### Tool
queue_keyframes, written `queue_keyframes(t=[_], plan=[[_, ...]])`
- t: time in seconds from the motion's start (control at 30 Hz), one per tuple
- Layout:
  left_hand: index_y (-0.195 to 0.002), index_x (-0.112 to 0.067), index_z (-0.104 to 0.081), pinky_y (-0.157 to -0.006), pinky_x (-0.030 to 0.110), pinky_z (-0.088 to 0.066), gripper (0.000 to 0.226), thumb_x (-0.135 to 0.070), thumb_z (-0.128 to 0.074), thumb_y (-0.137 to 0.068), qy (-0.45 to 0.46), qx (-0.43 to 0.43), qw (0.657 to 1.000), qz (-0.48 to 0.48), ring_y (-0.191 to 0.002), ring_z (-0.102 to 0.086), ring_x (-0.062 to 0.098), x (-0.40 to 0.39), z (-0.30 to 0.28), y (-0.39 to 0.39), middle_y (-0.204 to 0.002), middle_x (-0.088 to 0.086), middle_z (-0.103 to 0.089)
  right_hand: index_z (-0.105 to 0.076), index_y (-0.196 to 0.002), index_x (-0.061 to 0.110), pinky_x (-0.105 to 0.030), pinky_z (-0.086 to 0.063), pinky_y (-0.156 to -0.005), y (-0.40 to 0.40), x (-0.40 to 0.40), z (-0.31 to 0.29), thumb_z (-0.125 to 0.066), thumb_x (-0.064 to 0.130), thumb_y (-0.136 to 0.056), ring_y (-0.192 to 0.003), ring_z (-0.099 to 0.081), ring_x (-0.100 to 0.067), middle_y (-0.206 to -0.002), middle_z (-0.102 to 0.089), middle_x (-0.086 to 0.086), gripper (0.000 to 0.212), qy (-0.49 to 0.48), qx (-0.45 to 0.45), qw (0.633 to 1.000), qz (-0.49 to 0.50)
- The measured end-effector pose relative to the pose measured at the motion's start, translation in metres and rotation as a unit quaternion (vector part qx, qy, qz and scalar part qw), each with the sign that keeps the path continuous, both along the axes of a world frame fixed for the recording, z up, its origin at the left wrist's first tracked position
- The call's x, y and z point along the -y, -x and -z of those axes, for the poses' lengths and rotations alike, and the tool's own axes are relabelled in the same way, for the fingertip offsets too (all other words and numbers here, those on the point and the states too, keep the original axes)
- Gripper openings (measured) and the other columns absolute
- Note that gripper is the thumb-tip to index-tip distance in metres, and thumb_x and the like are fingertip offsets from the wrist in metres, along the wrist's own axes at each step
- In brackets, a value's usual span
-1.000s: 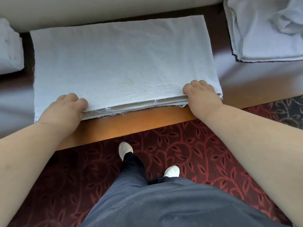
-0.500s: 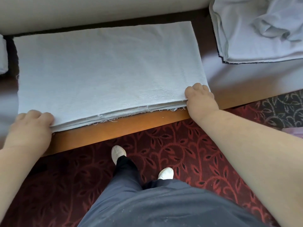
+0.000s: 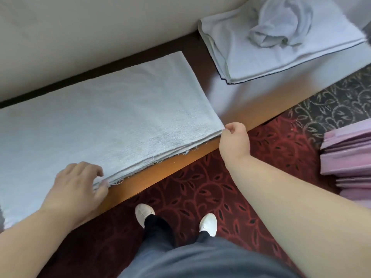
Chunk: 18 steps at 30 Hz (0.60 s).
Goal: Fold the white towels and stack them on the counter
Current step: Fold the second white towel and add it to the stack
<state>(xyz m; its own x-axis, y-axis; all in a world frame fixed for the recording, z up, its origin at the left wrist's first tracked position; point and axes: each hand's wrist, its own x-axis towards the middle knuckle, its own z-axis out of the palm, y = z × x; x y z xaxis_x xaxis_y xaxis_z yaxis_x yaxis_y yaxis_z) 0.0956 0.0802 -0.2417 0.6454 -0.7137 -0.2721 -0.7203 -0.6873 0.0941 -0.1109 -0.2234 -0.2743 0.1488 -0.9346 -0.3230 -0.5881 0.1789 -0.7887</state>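
Along the front edge of the counter lies a folded white towel, spread flat in several layers, its frayed near edge running parallel with the wooden lip and its far edge close to the pale wall behind. The left hand rests at the towel's near edge, toward the left end of the counter — fingers loosely bent over the top layer, thumb tip against the stacked layers below, so it pinches the edge lightly. The right hand sits at the towel's near right corner, just past the counter's front edge; its fingers are curled tight, and thumb and forefinger appear to nip the very tip of the corner.

Toward the right back corner of the counter sits a second stack of white towels, folded, well apart from the first, with a crumpled white cloth heaped on top.

Below the counter a red patterned carpet covers the floor, where the person's two white shoes stand. A pile of pink folded fabric shows at the right edge of the view.
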Motion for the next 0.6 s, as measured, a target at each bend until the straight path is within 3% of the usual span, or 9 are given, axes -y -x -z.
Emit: queue_keyframes(t=[0.13, 0.23, 0.37, 0.47, 0.6], plan=[[-0.114, -0.026, -0.058, -0.096, 0.03, -0.039, 0.022, -0.034, -0.053, -0.094, 0.083, -0.12, 0.982, 0.118, -0.108, -0.049, 0.014, 0.125, 0.0, 0.045, -0.099, -0.013, -0.053, -0.061, -0.114, 0.026, -0.031, -0.051, -0.083, 0.008, 0.008, 0.007, -0.047, 0.028, -0.094, -0.096, -0.064, -0.016, -0.103, -0.068, 0.006, 0.025, -0.067, -0.003, 0.998, -0.017], [-0.122, -0.031, -0.054, -0.097, 0.034, -0.044, 0.026, -0.033, -0.047, -0.097, 0.116, -0.143, 0.969, 0.166, -0.113, -0.049, 0.014, 0.212, 0.011, 0.061, -0.114, -0.012, -0.057, -0.062, -0.121, 0.024, -0.027, -0.045, -0.08, 0.005, 0.015, 0.012, -0.051, 0.041, -0.096, -0.095, -0.059, -0.013, -0.107, -0.065, 0.008, 0.033, -0.081, -0.059, 0.993, -0.061], [-0.127, -0.033, -0.053, -0.089, 0.041, -0.052, 0.029, -0.029, -0.044, -0.099, 0.103, -0.144, 0.967, 0.182, -0.107, -0.057, 0.019, 0.288, 0.027, 0.041, -0.119, -0.005, -0.06, -0.053, -0.108, 0.027, -0.029, -0.041, -0.069, -0.008, 0.02, 0.017, -0.058, 0.053, -0.092, -0.083, -0.056, -0.01, -0.092, -0.058, 0.014, 0.031, -0.076, -0.108, 0.989, -0.07], [-0.126, -0.033, -0.053, -0.086, 0.041, -0.055, 0.03, -0.027, -0.043, -0.098, 0.11, -0.123, 0.968, 0.191, -0.103, -0.059, 0.021, 0.32, 0.035, 0.005, -0.119, -0.004, -0.06, -0.056, -0.095, 0.018, -0.032, -0.04, -0.059, -0.014, 0.022, 0.021, -0.05, 0.044, -0.096, -0.076, -0.058, -0.018, -0.086, -0.061, 0.003, 0.026, -0.055, -0.145, 0.986, -0.053], [-0.131, -0.033, -0.05, -0.086, 0.034, -0.048, 0.038, -0.023, -0.045, -0.096, 0.098, -0.084, 0.984, 0.126, -0.107, -0.057, 0.024, 0.374, 0.039, -0.066, -0.13, 0.0, -0.048, -0.052, -0.077, 0.02, -0.028, -0.031, -0.05, -0.016, 0.017, 0.025, -0.049, 0.034, -0.093, -0.058, -0.052, -0.022, -0.101, -0.053, -0.008, 0.021, -0.013, -0.153, 0.988, 0.001]])
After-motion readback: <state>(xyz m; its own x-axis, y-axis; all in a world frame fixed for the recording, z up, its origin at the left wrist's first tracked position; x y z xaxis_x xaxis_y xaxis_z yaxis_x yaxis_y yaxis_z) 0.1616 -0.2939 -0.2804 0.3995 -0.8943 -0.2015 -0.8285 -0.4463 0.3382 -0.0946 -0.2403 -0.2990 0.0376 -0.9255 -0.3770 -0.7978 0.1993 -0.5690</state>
